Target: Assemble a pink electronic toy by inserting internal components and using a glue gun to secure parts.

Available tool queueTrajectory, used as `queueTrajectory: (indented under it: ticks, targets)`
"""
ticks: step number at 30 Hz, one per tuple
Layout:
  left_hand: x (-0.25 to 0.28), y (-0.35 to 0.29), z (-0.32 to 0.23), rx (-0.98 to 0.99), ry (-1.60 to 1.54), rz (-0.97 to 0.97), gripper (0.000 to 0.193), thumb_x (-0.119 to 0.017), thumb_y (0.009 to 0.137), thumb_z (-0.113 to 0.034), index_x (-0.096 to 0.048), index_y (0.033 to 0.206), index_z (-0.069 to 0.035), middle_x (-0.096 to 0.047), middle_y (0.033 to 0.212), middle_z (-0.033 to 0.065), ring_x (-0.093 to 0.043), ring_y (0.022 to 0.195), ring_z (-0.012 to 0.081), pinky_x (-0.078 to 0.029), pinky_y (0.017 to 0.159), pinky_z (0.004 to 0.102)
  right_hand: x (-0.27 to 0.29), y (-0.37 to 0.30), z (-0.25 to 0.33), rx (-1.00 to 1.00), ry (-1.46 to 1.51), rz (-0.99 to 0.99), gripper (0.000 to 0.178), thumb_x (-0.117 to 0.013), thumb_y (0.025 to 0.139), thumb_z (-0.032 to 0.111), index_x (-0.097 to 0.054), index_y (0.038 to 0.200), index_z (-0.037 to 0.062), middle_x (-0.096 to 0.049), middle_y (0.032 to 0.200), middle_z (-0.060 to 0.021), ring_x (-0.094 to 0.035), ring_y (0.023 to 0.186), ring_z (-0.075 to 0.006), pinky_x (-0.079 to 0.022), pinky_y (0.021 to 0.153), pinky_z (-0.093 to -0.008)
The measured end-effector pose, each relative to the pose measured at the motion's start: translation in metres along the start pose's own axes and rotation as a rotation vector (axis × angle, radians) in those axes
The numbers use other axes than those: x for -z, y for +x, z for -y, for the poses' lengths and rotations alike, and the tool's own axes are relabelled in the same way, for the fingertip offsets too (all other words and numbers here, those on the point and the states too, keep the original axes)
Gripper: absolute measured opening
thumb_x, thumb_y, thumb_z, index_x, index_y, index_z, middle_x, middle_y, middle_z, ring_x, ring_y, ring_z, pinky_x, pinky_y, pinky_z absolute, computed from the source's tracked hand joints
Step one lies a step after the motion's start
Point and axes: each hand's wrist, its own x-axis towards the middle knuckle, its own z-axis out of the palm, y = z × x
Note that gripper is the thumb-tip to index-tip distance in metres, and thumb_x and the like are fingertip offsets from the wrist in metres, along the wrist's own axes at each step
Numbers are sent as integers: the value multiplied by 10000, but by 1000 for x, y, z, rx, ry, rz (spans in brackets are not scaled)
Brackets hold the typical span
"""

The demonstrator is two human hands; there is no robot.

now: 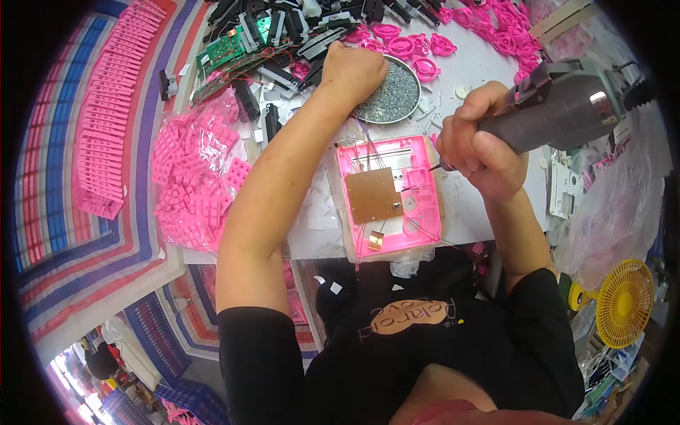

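My left hand (pixel 355 72) reaches to the left rim of a round dish (pixel 388 99) full of small silvery screws. Its fingers are curled together, and whatever they may hold is hidden. In my right hand (pixel 485 142) is a dark grey electric screwdriver (pixel 545 117), its tip pointing left over the right side of a pink plastic housing (pixel 431 205). That open housing lies on the table before me. Inside it sit a brown circuit board (pixel 372 196), thin wires and a small brass-coloured plate (pixel 376 240).
Left of the housing lies a clear bag of pink keypads (pixel 195 173). Black parts (pixel 287 28) and green circuit boards (pixel 230 51) are heaped at the back left, pink rings (pixel 401 47) behind the dish. A yellow fan (pixel 625 303) stands at the lower right.
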Motion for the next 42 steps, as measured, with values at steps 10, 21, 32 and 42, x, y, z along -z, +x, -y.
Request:
queueTrajectory:
  ticks: [10, 21, 32, 42]
  targets:
    - [49, -67, -16, 11, -614, -289, 135, -708, 875, -187, -727, 900, -56, -709, 806, 81, -668, 734, 237, -477, 728, 386, 3, -2, 9, 45, -63, -59, 297, -621, 923, 122, -485, 1155, -4, -490, 617, -41, -439, 483, -108, -385, 471, -281]
    - [78, -207, -94, 82, -997, -432, 175, -798, 760, -19, -681, 886, -49, -698, 828, 69, -602, 659, 210, -470, 627, 318, -55, -2, 20, -16, 81, 58, 274, -638, 966, 287, -462, 1121, 146, -474, 594, 53, -484, 511, -93, -369, 473, -256]
    - [74, -215, -92, 16, -782, -458, 188, -798, 779, -78, -684, 928, -80, -712, 899, 55, -640, 774, 249, -471, 747, 351, -65, -7, 8, -101, 2, 24, 279, -642, 954, 278, -442, 1094, 143, -445, 574, 39, -451, 495, -113, -393, 505, -280]
    - [52, -225, -99, 120, -554, -236, 114, -743, 840, -123, -651, 907, -115, -738, 1057, 16, -683, 1087, 183, -305, 991, 433, -32, -20, -44, -135, -324, -43, 240, -625, 934, 126, -433, 1045, 35, -509, 650, -59, -472, 539, -122, -430, 540, -301]
